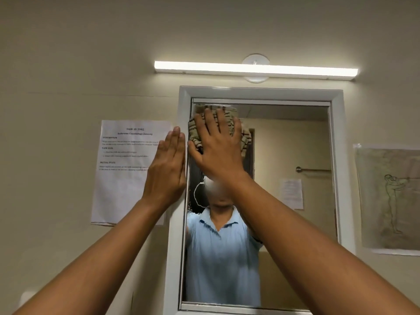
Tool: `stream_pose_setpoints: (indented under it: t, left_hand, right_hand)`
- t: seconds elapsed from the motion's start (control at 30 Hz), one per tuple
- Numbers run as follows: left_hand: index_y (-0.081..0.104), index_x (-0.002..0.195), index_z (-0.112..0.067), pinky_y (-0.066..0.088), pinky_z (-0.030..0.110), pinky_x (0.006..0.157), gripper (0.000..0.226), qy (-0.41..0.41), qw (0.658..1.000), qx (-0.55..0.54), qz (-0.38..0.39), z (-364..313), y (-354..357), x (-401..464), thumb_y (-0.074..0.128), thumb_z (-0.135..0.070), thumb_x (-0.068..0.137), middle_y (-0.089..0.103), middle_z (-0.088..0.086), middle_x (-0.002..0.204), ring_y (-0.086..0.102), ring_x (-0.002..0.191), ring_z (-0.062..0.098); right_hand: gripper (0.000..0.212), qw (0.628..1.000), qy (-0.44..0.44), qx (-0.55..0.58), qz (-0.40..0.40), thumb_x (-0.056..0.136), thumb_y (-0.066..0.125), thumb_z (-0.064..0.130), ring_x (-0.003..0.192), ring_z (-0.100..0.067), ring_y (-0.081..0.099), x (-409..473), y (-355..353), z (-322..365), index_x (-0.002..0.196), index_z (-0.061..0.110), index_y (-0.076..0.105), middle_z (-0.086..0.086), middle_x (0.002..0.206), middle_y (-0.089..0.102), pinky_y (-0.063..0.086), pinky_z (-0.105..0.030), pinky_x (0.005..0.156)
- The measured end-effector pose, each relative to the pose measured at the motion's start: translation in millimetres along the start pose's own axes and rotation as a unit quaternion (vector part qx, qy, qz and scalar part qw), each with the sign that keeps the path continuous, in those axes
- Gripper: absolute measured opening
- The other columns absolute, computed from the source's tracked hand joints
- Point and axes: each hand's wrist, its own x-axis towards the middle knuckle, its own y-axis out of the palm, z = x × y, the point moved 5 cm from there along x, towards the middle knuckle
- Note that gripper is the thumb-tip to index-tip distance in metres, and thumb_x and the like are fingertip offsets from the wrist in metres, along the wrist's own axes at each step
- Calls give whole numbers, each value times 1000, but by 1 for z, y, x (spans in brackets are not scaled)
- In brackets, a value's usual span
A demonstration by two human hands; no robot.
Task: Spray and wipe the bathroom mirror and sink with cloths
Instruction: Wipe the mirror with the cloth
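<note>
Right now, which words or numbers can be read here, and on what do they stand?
"TASK ID: 3062" on the white sheet left of the mirror.
"Bathroom Countertop Cleaning" below it.
"INITIAL STATE", a lower heading.
Its other headings and body text: too blurred.
Reflected paper: unreadable.
Drawing: no text.

bathroom | framed wall mirror (284, 155) | towel bar (314, 170) reflected | light strip (255, 68)

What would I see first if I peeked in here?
Two hands up high: the right hand presses a striped cloth flat on the top left of the mirror, and the left hand lies flat on the mirror's white frame. Above shines a long bright light. A printed paper hangs on the wall to the left.
</note>
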Motion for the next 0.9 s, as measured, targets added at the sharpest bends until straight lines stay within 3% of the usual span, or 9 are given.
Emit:
stream_pose_setpoints:
  t: [0.2, 0.43, 0.6, 0.9]
  left_hand:
    - [15, 156, -7, 18, 45, 123, 62, 2, 1000, -17, 5, 2, -1, -12, 33, -22, 99, 11, 11, 164, 10, 153, 23]
    - [9, 157, -5, 14, 47, 124, 66, 24, 999, 17, 38, -2, 0, -37, 29, -15, 95, 6, 14, 166, 5, 154, 24]
    - [10, 157, -4, 14, 48, 124, 68, 34, 997, 57, 49, -9, 0, -51, 28, -11, 91, 6, 15, 165, 5, 154, 25]
    - [11, 156, -3, 13, 46, 124, 74, 24, 994, 85, 59, -14, 1, -60, 31, -9, 85, 9, 16, 165, 8, 153, 26]
  right_hand:
    - [68, 1000, -27, -6, -2, 95, 30, 57, 150, -30, 19, -41, 6, 16, 153, 21, 29, -8, 161, 27, 9, -60, 118]
    - [68, 992, -121, -8, 27, 94, 36, 57, 150, -30, 19, -121, 14, 22, 153, 22, 33, -7, 160, 31, 12, -59, 118]
    - [68, 981, -185, -41, 38, 93, 39, 57, 149, -30, 24, -121, 6, -7, 152, 25, 35, -6, 159, 33, 12, -57, 119]
    - [67, 999, -10, -32, 11, 93, 43, 57, 149, -30, 21, -89, -25, -131, 153, 28, 31, -6, 160, 31, 14, -58, 118]
